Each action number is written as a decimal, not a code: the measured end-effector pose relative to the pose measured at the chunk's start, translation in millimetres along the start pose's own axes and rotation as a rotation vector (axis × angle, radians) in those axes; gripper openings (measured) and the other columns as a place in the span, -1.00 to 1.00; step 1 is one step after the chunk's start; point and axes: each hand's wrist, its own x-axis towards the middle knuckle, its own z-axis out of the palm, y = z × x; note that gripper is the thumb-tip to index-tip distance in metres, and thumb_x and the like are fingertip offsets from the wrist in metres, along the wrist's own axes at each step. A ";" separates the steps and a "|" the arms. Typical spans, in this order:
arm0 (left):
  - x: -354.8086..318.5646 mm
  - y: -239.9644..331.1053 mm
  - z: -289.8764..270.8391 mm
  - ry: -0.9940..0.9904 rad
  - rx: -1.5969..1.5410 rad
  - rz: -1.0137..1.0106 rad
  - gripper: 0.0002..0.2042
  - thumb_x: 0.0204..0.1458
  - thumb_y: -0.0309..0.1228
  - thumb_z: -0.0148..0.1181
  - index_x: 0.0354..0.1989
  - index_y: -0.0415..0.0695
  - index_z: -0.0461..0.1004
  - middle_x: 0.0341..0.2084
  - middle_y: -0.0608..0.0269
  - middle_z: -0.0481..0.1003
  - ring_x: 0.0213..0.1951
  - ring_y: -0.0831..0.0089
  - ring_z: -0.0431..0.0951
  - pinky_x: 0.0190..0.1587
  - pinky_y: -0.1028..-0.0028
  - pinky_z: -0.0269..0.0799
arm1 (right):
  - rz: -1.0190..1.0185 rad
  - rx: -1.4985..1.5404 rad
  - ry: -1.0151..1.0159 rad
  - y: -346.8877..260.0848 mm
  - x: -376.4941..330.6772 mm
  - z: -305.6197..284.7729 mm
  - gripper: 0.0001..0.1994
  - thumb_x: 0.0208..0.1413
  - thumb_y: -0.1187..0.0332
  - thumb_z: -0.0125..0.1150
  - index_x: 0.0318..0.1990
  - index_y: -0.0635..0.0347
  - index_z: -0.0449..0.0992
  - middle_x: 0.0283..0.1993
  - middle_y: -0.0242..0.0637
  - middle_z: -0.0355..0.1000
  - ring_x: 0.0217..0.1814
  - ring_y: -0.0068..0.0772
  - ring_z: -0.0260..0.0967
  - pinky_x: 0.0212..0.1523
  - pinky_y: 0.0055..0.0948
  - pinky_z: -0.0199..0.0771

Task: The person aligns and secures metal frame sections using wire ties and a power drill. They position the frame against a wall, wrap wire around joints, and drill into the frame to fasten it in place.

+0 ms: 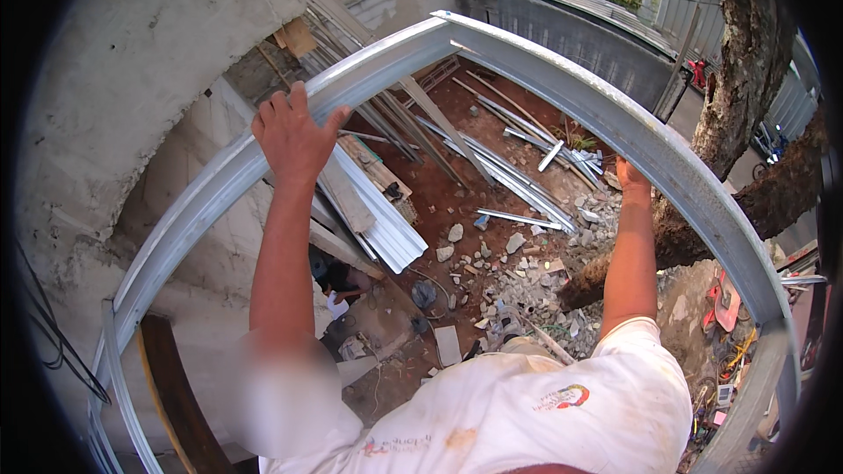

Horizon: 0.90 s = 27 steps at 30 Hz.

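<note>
Hands gripping metal frame (527,61) high above rubble-strewn ground (492,254): left hand (294,136) wrapping fingers over left rail, right hand (630,177) clutching right rail from beneath, grip partly hidden. Tree trunk (738,79) standing beside right rail.

The scene is seen through a single wide fisheye camera worn on the head, aimed steeply downward from a height. Both forearms are taken in from the lower edge, close to the lens. The left hand (294,133) and right hand (630,177) are shown gripping a galvanised metal frame (527,60) that is bent into an arch by the lens. Far below the grips, rubble-strewn ground (492,254) is viewed. No second view is provided.
</note>
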 end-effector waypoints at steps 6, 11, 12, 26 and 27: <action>0.3 1.0 -2.5 -0.024 0.028 -0.020 -0.23 -0.08 0.27 0.25 0.14 -0.12 0.43 -0.09 0.06 0.44 0.02 0.09 0.39 0.16 0.08 0.18 | -0.089 -0.016 -0.566 -28.7 47.4 62.9 -0.80 0.34 0.34 0.13 0.01 0.19 0.55 -0.59 -0.58 0.12 -0.62 -0.76 -0.07 -0.62 -0.65 0.01; 0.8 2.5 -4.8 -0.067 0.060 -0.043 -0.22 -0.07 0.26 0.24 0.18 -0.11 0.41 -0.03 0.05 0.44 0.08 0.10 0.38 0.19 0.09 0.17 | -0.049 0.100 -0.609 -34.0 50.2 111.3 -0.75 0.35 0.33 0.11 0.03 0.31 0.48 -0.62 -0.58 0.01 -0.64 -0.73 -0.12 -0.66 -0.63 -0.04; 1.5 4.0 -6.3 -0.093 0.060 -0.053 -0.22 -0.06 0.26 0.24 0.19 -0.11 0.40 -0.02 0.05 0.44 0.08 0.10 0.38 0.19 0.09 0.17 | -0.034 0.116 -0.632 -32.7 52.5 117.9 -0.75 0.34 0.33 0.11 0.03 0.31 0.48 -0.62 -0.58 0.02 -0.64 -0.73 -0.12 -0.66 -0.64 -0.04; 78.3 69.5 -0.7 0.064 -0.701 0.047 -0.22 0.09 0.22 0.15 0.32 -0.13 0.27 0.23 -0.09 0.32 0.30 0.00 0.25 0.31 0.09 0.17 | 0.171 0.205 -0.915 -6.5 59.2 182.7 -0.77 0.34 0.33 0.12 -0.01 0.31 0.49 -0.58 -0.59 0.06 -0.60 -0.73 -0.08 -0.61 -0.66 0.01; 89.4 80.2 0.1 0.000 -0.727 0.067 -0.27 0.11 0.19 0.15 0.29 -0.13 0.31 0.22 -0.08 0.35 0.30 0.02 0.27 0.30 0.10 0.19 | 0.178 0.198 -0.923 -3.1 59.7 186.9 -0.77 0.34 0.33 0.12 -0.01 0.31 0.49 -0.58 -0.59 0.07 -0.60 -0.73 -0.07 -0.61 -0.66 0.01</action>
